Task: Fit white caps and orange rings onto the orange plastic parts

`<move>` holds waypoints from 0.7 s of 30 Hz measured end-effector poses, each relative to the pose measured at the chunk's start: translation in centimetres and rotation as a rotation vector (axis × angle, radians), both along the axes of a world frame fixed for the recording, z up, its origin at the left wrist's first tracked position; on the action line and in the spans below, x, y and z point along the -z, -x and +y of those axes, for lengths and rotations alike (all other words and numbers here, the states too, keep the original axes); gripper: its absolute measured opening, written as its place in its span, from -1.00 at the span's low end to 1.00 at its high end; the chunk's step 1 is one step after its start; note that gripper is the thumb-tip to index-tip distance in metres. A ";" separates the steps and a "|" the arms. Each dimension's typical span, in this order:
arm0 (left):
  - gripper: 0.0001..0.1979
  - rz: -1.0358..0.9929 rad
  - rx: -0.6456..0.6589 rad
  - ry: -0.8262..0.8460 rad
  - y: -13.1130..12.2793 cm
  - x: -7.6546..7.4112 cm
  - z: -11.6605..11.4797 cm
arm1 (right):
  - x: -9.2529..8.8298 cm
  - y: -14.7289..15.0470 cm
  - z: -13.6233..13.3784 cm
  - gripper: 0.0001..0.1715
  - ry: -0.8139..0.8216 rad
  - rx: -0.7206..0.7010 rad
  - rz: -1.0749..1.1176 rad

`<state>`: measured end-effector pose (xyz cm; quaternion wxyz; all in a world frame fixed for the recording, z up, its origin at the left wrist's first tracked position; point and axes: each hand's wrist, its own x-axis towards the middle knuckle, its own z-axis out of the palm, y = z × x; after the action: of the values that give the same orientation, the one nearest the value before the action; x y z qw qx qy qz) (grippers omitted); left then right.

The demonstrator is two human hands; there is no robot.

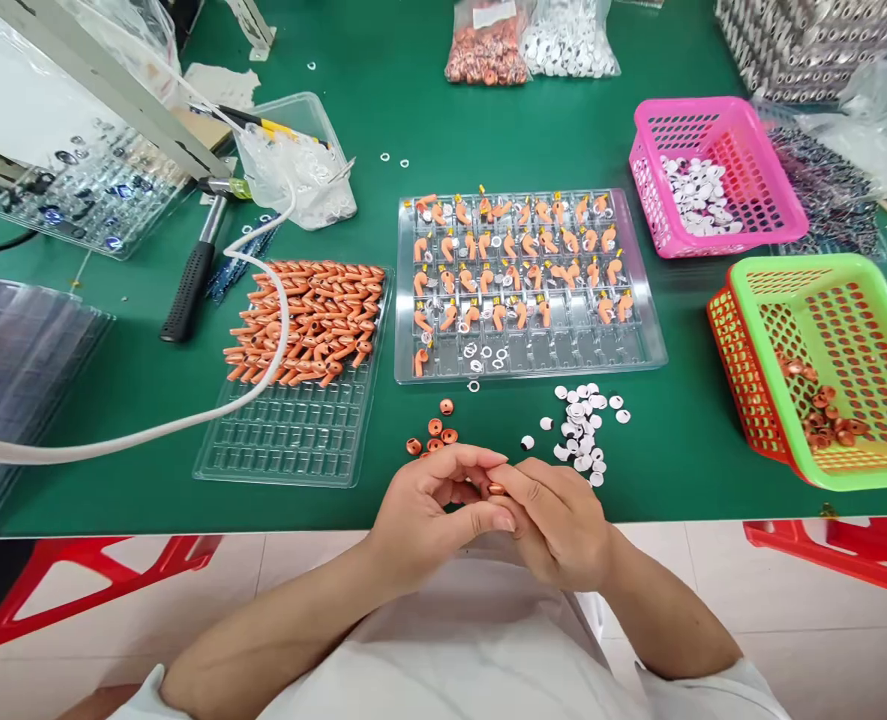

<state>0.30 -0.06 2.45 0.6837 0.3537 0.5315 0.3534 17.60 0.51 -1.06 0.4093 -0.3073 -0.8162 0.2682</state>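
At the table's front edge my left hand [435, 515] and my right hand [559, 520] meet, fingers pinched together on a small copper-coloured round cap [496, 489]. Most of the cap is hidden by the fingertips. Just beyond my left hand lie several loose copper-coloured cups [435, 427]. Beyond my right hand is a scatter of white round discs [582, 430], a few with dark undersides. Farther back, a clear compartment tray [600, 350] holds rows of curved orange pieces with yellow tips. Some thin white rings [476, 365] lie in its front row.
To the left, a clear tray [278, 430] bears stacked copper-coloured parts [308, 320], crossed by a white cable [188, 425]. A hammer [192, 280] lies beside it. At right stand a pink basket [720, 110] with white discs and a green basket [855, 470] with copper-coloured cups.
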 end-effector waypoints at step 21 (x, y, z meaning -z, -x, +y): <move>-0.84 0.587 0.020 -0.837 0.3 1.4 -1.5 | -1.7 2.6 -1.8 -0.70 0.237 0.489 0.038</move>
<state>0.05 -1.54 1.08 0.3086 0.6867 0.5107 0.4152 14.96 -1.30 0.62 0.4382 -0.5358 -0.6730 0.2606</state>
